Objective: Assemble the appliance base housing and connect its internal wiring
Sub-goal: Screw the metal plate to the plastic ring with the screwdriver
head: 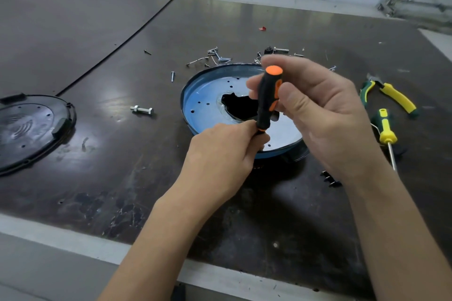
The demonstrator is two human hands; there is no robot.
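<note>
Head view: right hand point(318, 110) grips orange-black screwdriver point(267, 100) handle, upright; left hand point(220, 151) pinches its lower end. Both partly hide blue base housing point(203, 95) on table point(97, 32). Far left: black cover point(31, 127). Right: pliers point(396, 96), yellow screwdriver point(386, 129). Behind: screws point(217, 56).

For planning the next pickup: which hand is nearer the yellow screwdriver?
Right. The right hand, holding the orange-black screwdriver, is just left of the yellow screwdriver; the left hand, pinching that tool's base, is farther left.
</note>
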